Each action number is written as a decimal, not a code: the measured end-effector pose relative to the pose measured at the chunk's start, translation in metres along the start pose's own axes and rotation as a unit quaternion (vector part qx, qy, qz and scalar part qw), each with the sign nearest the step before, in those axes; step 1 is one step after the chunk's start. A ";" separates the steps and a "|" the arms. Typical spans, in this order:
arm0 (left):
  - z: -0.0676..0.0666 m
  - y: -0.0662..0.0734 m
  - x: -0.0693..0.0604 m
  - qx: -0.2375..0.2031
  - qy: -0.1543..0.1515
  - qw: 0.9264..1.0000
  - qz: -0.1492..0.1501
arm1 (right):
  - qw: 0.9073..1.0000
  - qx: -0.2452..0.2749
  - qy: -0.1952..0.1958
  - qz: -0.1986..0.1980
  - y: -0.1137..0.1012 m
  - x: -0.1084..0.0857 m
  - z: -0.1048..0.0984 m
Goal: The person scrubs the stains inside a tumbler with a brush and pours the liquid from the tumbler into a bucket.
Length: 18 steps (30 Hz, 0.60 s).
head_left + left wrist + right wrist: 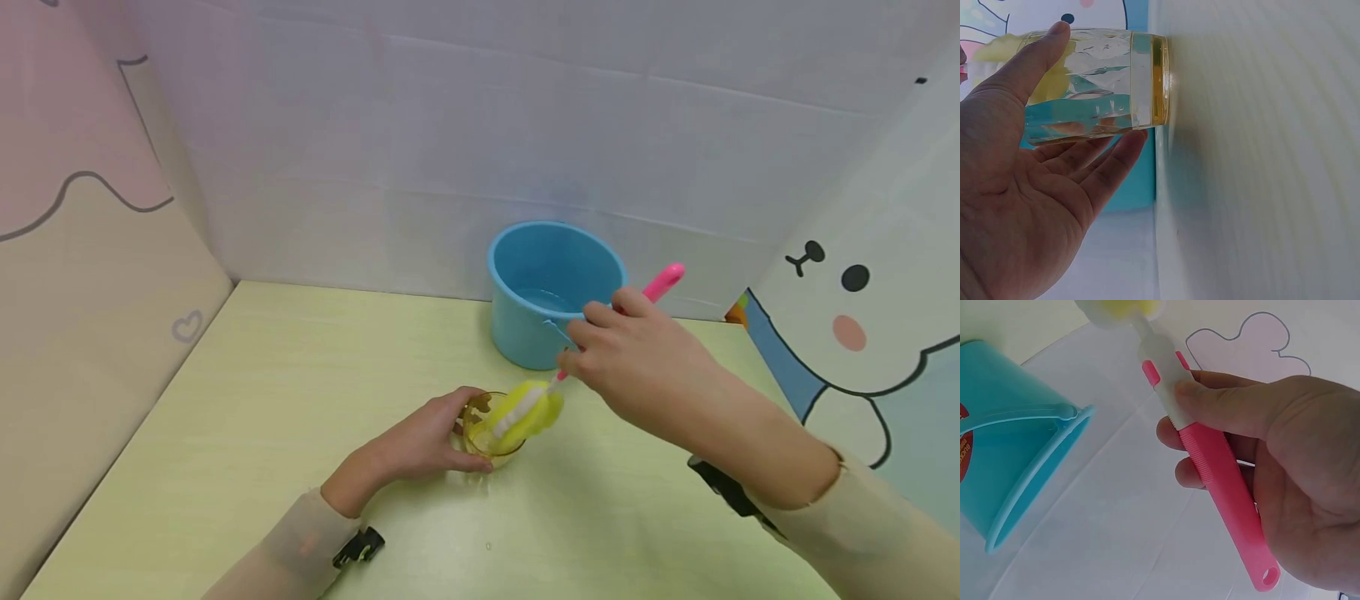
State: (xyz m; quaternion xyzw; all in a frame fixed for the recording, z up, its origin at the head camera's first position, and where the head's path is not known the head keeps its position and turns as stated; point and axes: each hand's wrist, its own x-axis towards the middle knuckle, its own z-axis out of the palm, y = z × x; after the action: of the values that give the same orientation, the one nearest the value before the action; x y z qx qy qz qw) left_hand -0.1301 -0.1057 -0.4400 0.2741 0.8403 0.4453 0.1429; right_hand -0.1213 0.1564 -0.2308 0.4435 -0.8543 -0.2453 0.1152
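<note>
My left hand (pixel 429 435) grips a clear amber-tinted glass (pixel 1100 87) round its side, thumb on one side and fingers on the other. The glass stands upright on the table. In my right hand (pixel 647 367) is a cup brush (pixel 1216 469) with a pink and white handle, pinched between thumb and fingers. Its yellow and white sponge head (pixel 525 412) leans into the mouth of the glass, with part of it outside the rim. The right wrist view shows only an edge of the sponge.
Behind the hands, a blue bucket (pixel 517 333) with some water in it stands near the back wall. The pale table (pixel 300 367) has a small drop on it in front of the glass. Printed panels (pixel 885 333) enclose the sides.
</note>
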 end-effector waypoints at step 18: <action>0.001 0.001 0.001 -0.007 -0.002 1.000 -0.006 | 0.999 -0.001 0.023 -0.033 -0.003 0.002 0.001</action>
State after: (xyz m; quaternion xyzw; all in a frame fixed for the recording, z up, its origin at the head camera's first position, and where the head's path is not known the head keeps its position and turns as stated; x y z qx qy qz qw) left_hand -0.1304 -0.1041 -0.4392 0.2684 0.8388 0.4497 0.1490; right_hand -0.1206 0.1538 -0.2330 0.4764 -0.8364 -0.2394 0.1269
